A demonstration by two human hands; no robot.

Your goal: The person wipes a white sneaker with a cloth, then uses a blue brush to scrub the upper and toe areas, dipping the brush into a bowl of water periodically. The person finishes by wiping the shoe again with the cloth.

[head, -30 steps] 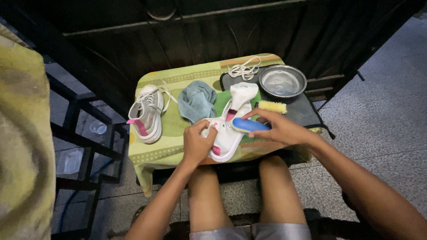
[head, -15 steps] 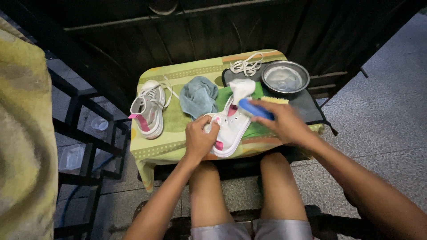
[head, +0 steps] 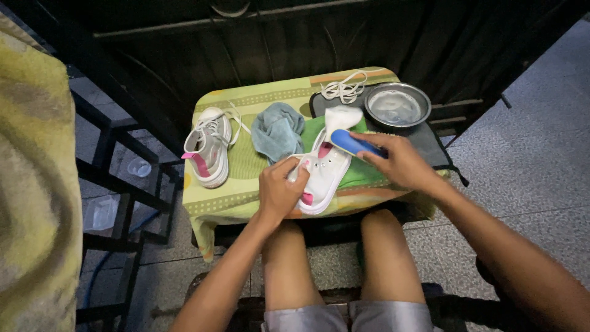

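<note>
Looking down from a head-worn camera, a seated person works at a small table (head: 246,203) draped in a green and yellow cloth, knees showing below its near edge. Going left to right: a dark metal rack stands just left of the table; a second white and pink sneaker (head: 209,146) rests on its sole near the table's left edge; a crumpled blue cloth (head: 278,130) lies beside it. At the near middle, the left hand (head: 280,190) is closed around the side of a white sneaker (head: 326,173), pinning it down; its heel hangs slightly over the near edge. The right hand (head: 402,163) grips a blue-handled brush (head: 351,142) laid across the shoe's tongue. Half a second earlier the brush sat much the same; a second earlier it was lower, nearer the middle of the shoe. Far right, loose white laces (head: 344,89) and a metal bowl (head: 398,104) of water sit on a dark tray near the far corner. Bare cloth remains between the two shoes; tiled floor lies open to the right.
</note>
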